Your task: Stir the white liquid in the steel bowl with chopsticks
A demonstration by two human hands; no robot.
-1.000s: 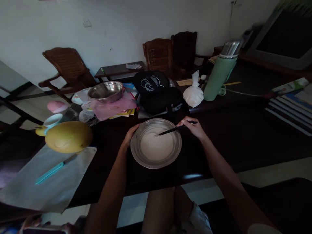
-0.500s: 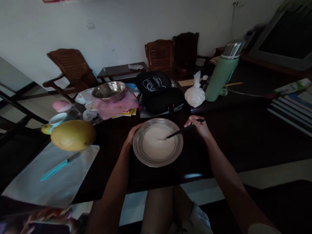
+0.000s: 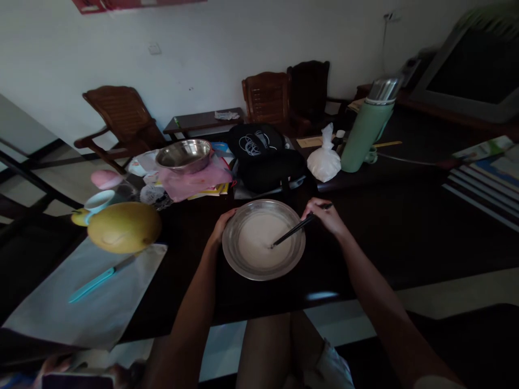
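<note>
A metal bowl stands on the dark table in front of me. Pale, creamy liquid fills its lower part. My left hand is closed around the bowl's left rim, with some fingers hidden behind it. Black chopsticks are gripped in my right hand, just beyond the bowl's right rim. They slant down to the left, and their tips dip into the liquid near the middle.
Behind the bowl are a black bag, a tied bag of white powder and a green thermos. To the left, a yellow fruit and a turquoise-handled knife lie by a cloth. Books are stacked at right.
My right hand has shifted slightly left and closer to the rim, and the chopstick tips have moved toward me in the liquid. My left hand keeps its hold on the bowl.
</note>
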